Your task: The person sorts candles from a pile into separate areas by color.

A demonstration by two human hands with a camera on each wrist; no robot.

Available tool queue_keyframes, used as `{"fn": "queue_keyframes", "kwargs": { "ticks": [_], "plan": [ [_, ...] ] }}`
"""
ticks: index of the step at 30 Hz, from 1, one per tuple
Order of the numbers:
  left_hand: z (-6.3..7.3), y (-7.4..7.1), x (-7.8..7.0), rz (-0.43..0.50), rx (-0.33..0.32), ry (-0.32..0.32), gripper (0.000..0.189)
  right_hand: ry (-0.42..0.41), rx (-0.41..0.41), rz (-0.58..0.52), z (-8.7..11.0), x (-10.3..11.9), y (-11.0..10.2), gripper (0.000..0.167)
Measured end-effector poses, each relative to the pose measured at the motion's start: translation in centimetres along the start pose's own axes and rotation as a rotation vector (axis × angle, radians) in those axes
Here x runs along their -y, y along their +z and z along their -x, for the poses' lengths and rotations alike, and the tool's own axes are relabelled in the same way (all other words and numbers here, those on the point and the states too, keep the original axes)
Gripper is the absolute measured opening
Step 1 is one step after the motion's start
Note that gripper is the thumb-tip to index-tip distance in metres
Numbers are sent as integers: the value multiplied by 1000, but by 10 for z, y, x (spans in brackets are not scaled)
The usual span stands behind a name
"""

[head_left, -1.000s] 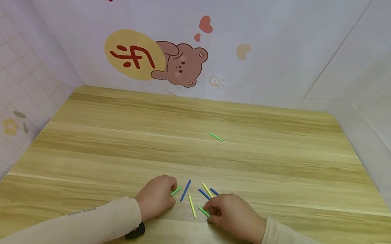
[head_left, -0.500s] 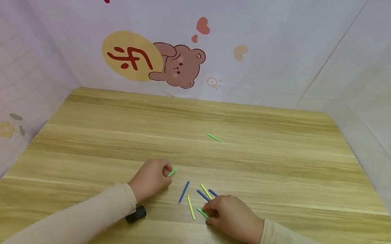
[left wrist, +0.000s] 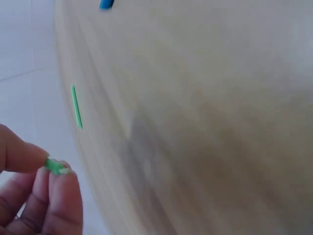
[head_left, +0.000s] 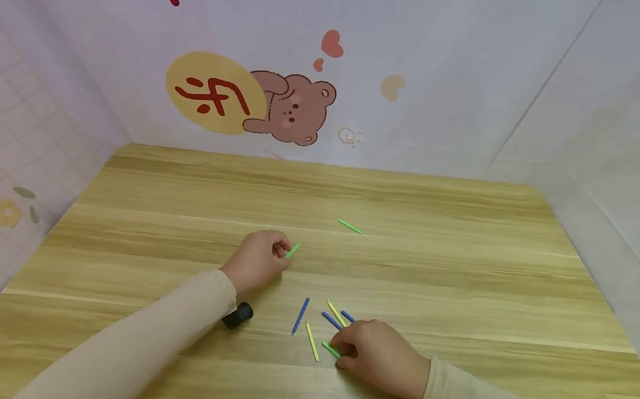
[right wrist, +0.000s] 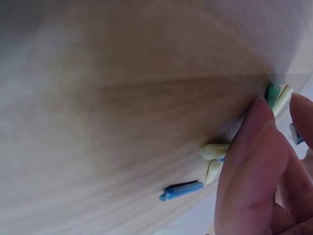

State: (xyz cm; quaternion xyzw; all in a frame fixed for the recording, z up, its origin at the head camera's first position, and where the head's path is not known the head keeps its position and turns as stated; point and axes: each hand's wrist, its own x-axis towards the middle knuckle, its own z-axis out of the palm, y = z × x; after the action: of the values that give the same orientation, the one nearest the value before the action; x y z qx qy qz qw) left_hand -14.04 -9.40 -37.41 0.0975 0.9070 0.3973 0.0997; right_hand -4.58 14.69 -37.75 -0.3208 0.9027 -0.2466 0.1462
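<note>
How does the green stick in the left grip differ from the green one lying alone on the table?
The held green stick is pinched in the left grip; the lone green stick lies flat on the table. In the head view, the held green stick slants up rightward, the lone green stick down rightward. The left grip hides part of the held green stick; the lone green stick shows end to end. Both are bright green and thin.

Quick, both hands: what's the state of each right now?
Left hand: closed, pinching a green stick.
Right hand: curled at another green stick; whether it's held can't be told.
</note>
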Motion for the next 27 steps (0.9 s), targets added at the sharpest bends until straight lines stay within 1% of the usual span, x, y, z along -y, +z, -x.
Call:
{"fn": "queue_keyframes", "kwargs": {
  "ticks": [3,5,8,17,27],
  "plan": [
    [-12,2,-2,10,-2,29,16,7,1,2,0,-1,0,14],
    [-20,4,-4,14,4,37,17,9,2,3,0,-1,0,14],
    [-28,8,-8,10,5,58,18,2,5,2,0,-1,0,13],
    [-47,19,-21,-88,-6,103,18,-16,3,-3,-2,-1,2,12],
    [-70,24,-29,-137,-9,135,17,-2,3,9,-3,0,1,10]
  ]
}}
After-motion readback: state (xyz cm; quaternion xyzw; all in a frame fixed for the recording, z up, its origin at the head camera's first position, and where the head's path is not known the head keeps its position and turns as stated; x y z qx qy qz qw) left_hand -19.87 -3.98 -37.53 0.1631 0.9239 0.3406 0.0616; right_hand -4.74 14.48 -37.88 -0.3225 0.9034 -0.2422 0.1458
